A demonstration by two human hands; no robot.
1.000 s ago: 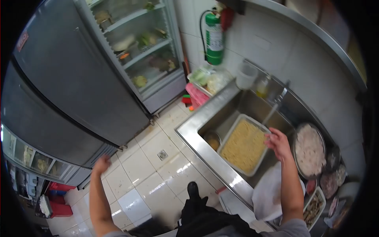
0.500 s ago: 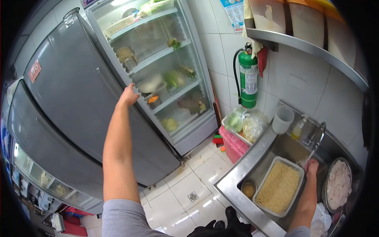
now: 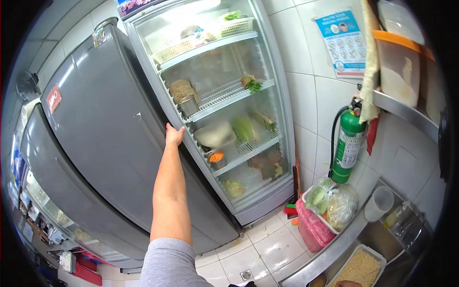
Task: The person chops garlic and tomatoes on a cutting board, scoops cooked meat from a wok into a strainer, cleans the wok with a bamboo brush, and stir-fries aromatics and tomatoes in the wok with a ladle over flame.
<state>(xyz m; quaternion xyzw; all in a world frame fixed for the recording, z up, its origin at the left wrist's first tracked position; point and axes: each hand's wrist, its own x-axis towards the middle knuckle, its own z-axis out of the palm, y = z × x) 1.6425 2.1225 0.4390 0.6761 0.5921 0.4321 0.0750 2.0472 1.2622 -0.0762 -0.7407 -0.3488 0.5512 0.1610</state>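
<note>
My left hand (image 3: pixel 175 135) is stretched out to the left edge of the glass-door fridge (image 3: pixel 210 117), beside the grey fridge (image 3: pixel 110 129). Its thumb and a fingertip show spread apart; the other fingers are hidden, and contact with the edge is unclear. Behind the closed-looking glass are baskets, a metal container (image 3: pixel 187 105), leafy greens (image 3: pixel 246 129) and an orange item in a small container (image 3: pixel 217 158). Only a bit of my right hand (image 3: pixel 349 284) shows at the bottom edge, over the tray of noodle-like food (image 3: pixel 363 269) in the sink; its fingers are out of sight.
A green fire extinguisher (image 3: pixel 347 148) hangs on the tiled wall below a poster (image 3: pixel 341 43). Bagged vegetables (image 3: pixel 341 206) sit above a pink-lined bin (image 3: pixel 313 229) beside the steel sink (image 3: pixel 377 241). Tubs stand on the shelf (image 3: pixel 406 107) at right. The tiled floor has a drain (image 3: pixel 246 275).
The view has swung up and left toward the fridges. My left hand has risen from low over the floor to the fridge edge. My right hand has dropped almost out of view near the tray.
</note>
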